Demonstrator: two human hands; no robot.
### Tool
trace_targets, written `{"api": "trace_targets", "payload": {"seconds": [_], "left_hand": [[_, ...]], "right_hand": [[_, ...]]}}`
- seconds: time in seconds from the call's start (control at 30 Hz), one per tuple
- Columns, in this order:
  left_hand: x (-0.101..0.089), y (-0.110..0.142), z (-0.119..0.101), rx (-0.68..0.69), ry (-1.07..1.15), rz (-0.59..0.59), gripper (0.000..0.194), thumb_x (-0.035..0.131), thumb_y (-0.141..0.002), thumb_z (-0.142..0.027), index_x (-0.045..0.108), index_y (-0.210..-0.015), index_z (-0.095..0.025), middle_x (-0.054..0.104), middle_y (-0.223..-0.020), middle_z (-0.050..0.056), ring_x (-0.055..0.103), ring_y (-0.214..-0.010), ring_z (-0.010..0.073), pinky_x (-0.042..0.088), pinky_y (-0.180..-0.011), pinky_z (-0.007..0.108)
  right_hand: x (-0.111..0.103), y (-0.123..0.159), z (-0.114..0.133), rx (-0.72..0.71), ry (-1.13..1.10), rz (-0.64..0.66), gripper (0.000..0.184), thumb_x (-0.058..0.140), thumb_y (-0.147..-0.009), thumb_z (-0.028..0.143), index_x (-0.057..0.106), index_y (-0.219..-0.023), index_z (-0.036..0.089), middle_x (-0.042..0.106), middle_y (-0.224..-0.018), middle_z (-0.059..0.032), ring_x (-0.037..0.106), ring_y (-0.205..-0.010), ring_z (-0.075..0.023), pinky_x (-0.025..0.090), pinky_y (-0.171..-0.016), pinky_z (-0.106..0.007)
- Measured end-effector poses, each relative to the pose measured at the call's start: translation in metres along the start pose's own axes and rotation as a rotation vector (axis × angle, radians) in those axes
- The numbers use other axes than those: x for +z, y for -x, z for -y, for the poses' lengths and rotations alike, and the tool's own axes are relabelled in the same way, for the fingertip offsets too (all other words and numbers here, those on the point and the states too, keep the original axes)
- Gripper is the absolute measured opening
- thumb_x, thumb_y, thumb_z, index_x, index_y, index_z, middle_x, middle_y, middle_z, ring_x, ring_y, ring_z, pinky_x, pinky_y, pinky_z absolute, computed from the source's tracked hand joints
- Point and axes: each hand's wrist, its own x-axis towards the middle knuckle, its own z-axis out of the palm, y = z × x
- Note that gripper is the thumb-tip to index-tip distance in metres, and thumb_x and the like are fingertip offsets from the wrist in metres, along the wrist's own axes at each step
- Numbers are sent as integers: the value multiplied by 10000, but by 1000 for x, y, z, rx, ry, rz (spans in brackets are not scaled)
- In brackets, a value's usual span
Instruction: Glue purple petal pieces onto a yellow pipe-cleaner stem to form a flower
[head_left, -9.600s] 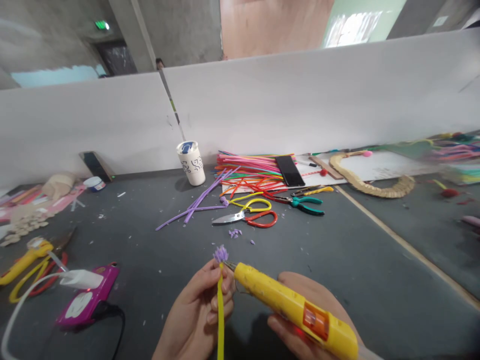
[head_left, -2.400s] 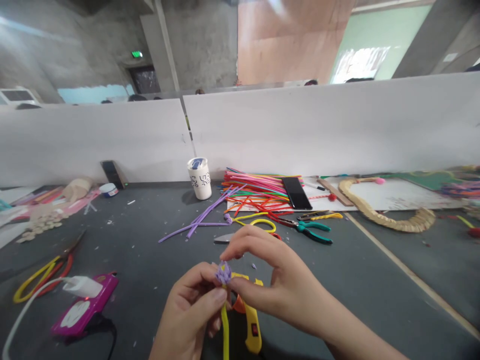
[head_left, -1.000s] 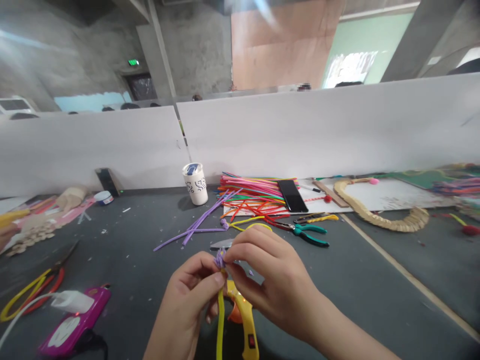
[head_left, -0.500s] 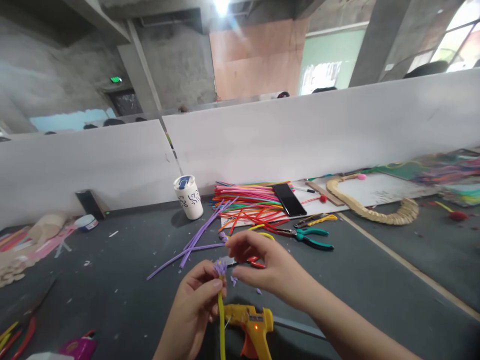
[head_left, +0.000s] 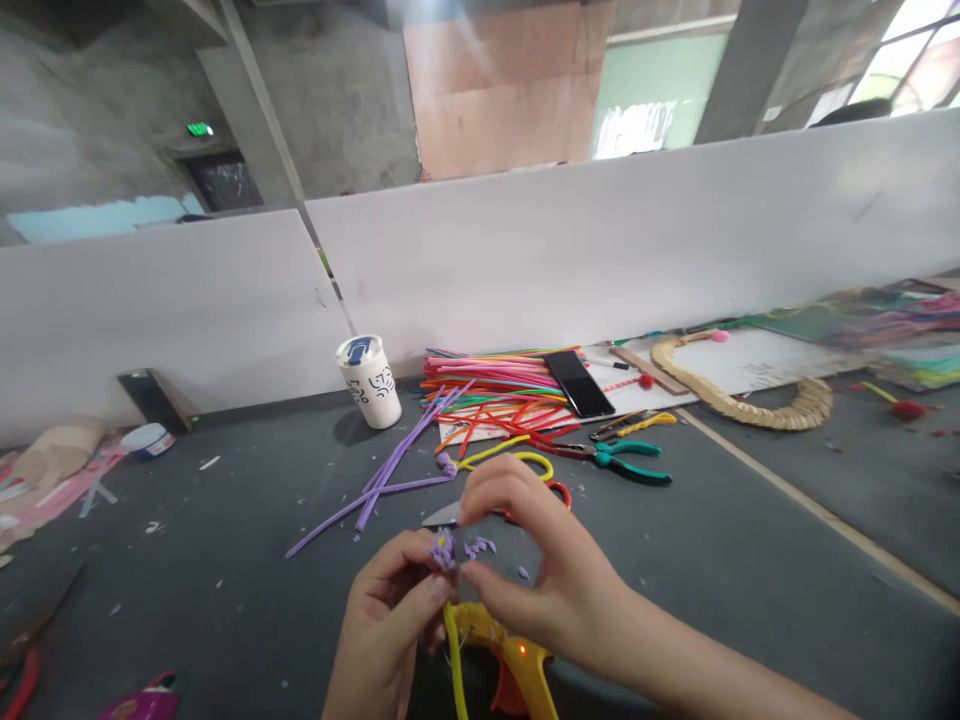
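Note:
My left hand (head_left: 386, 625) pinches a yellow pipe cleaner (head_left: 454, 655) just under its top, where a small purple flower (head_left: 442, 549) of short petals with a yellow centre sits. Close to the right of the flower is my right hand (head_left: 551, 570), empty, with thumb and fingers apart. Below the hands a yellow glue gun (head_left: 531, 672) lies on the table, its small light glowing orange, partly covered by my hands. Purple snippets (head_left: 480, 547) are scattered behind the flower. Scissors (head_left: 441, 516) with a yellow and a red handle lie beyond, partly hidden by my right hand.
Purple pipe cleaners (head_left: 390, 478), a lidded cup (head_left: 370, 385), a colourful pipe cleaner bundle (head_left: 495, 375) and a black phone (head_left: 579, 384) lie ahead. Teal-handled pliers (head_left: 626, 460) and a curved tan strip (head_left: 739, 405) are to the right. A white partition (head_left: 600, 240) stands behind.
The glue gun, earlier in my right hand, now lies on the table. My right fingers pinched the petals a second ago and have let go. The flower has tipped, showing its centre.

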Motion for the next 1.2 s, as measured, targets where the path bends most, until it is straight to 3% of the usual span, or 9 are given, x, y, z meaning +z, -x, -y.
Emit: {"api": "trace_targets", "payload": {"seconds": [0.1,0.3,1.2], "left_hand": [[0,1,0,-24,-17,-23,249,891,-555,-346,712,-638,-194,583,-530,-45,438,-447,54,351,-420,136],[2,3,2,-82,-54,-36,238,858,-580,-306,670,-630,-168,516,-464,-67,407,-372,32,300,-377,121],[6,1,-1,-92,-87,-47,177,794,-605,-219,622,-603,-175,484,-480,-80,374,-400,38,294,-381,133]], "right_hand": [[-3,3,3,-292,325,31,167,562,-841,46,633,-941,160,592,-926,-55,518,-818,-158,452,-734,-287],[-6,1,1,-401,521,66,91,565,-887,104,640,-844,134,639,-884,-75,483,-786,-177,441,-729,-320],[-4,-1,-7,-385,650,143,165,501,-931,153,626,-826,140,657,-846,-73,496,-763,-187,430,-723,-329]]}}
